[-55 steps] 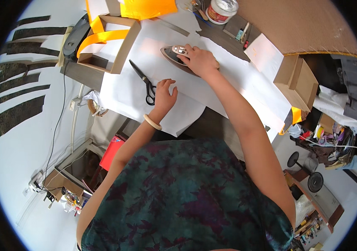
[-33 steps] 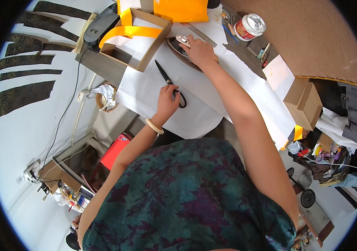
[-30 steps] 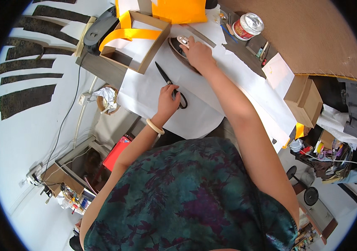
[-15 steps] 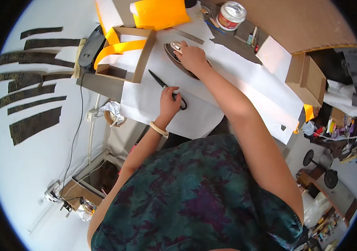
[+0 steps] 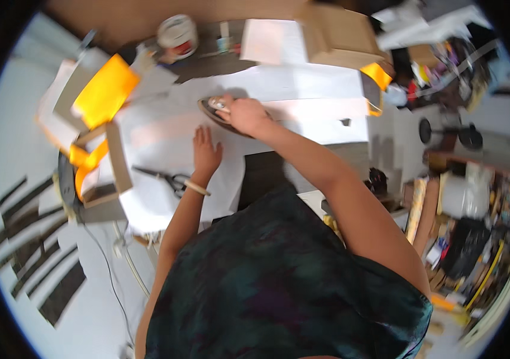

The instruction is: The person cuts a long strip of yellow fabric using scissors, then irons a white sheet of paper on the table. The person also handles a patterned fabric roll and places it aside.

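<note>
Over white paper (image 5: pixel 171 152), grips iron (image 5: pixel 211 110) with right hand (image 5: pixel 249 116); holds left hand (image 5: pixel 207 155) open near black scissors (image 5: pixel 167 177).

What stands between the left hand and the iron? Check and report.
Nothing visible: only white paper shows between the left hand and the iron, which the right hand grips. The scissors lie to the left, outside that gap.

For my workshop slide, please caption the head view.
The right hand grips a brown, pointed iron over white paper; the open left hand is near slender black scissors.
</note>
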### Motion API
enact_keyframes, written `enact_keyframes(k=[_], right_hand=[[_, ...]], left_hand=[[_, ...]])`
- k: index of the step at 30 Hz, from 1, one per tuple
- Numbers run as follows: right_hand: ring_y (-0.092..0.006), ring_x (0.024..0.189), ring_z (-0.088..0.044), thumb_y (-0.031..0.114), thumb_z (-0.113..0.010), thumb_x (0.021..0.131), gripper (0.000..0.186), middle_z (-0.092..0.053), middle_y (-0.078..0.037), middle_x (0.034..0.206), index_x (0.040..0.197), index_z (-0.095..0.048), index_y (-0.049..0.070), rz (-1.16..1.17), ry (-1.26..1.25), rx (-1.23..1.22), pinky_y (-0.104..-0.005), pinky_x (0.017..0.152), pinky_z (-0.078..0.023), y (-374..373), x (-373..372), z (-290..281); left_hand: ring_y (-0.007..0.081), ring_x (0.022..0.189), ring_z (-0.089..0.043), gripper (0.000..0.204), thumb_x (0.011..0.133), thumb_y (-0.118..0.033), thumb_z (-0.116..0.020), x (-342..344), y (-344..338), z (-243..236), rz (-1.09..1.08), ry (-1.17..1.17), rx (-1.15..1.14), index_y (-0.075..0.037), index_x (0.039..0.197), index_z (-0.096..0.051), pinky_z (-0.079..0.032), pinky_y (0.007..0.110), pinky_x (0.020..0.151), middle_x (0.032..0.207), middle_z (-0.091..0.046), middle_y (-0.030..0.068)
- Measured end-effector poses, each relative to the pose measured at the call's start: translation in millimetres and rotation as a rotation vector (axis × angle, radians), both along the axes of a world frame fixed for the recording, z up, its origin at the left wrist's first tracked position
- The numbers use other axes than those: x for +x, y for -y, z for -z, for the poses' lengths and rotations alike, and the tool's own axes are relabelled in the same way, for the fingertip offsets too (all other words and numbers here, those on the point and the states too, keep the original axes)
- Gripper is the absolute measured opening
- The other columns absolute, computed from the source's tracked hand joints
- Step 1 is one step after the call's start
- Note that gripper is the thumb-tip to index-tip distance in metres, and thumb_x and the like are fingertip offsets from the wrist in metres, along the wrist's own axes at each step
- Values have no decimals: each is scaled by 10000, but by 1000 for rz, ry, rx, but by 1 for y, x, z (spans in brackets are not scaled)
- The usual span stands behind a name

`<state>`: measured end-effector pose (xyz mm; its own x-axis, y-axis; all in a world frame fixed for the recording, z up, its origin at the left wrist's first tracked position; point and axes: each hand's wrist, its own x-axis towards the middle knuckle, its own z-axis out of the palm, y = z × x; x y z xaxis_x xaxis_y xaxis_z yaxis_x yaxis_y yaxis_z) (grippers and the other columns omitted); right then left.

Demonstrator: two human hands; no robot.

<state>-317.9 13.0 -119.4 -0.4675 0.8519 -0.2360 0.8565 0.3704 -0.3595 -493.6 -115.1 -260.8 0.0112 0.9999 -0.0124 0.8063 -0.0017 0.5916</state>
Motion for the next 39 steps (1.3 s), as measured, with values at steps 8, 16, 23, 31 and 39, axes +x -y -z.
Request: enact_keyframes(k=[8, 16, 23, 31, 39], right_hand=[[-380, 966, -750, 561, -565, 1003, 556, -775, -188, 1015, 1321, -594, 107, 91, 70, -120, -488, 863, -577, -10, 151, -11], [-341, 1039, -702, 683, -572, 957, 620, -736, -105, 1064, 1293, -637, 166, -65, 85, 151, -498, 882, -531, -30, 245, 43], [-303, 1164, -615, 303, -716, 882, 303, -682, -100, 1129, 1089, -739, 83, 592, -374, 638, -449, 977, -526, 85, 270, 21], [-350, 1164, -608, 192, -785, 805, 308, -687, -140, 1173, 1084, -751, 65, 1208, 158, 347, -447, 1021, -516, 381, 462, 58], [-361, 1233, -575, 238, -760, 831, 454, -641, -164, 1252, 1236, -643, 67, 1600, 567, 253, -455, 1060, -493, 549, 723, 37]], left_hand=[[462, 1588, -187, 800, 989, -350, -632, 36, -18, -4, 175, -317, -227, -76, 1656, -288, -221, 687, 1214, 1723, -199, 253], [501, 1586, -152, 862, 1032, -545, -561, 25, -26, 14, 213, -479, -297, -78, 1674, -225, -189, 687, 1233, 1717, -165, 295], [539, 1560, -182, 929, 1036, -642, -503, 35, -36, 7, 294, -617, -318, 10, 1646, -245, -216, 623, 1255, 1677, -169, 377], [562, 1553, -169, 950, 1038, -627, -499, 31, -28, 8, 217, -601, -310, 33, 1648, -192, -226, 609, 1258, 1678, -112, 395], [589, 1512, -240, 831, 937, -241, -738, 135, 6, -35, 184, -438, -52, 45, 1587, -305, -295, 563, 1250, 1635, -149, 436]])
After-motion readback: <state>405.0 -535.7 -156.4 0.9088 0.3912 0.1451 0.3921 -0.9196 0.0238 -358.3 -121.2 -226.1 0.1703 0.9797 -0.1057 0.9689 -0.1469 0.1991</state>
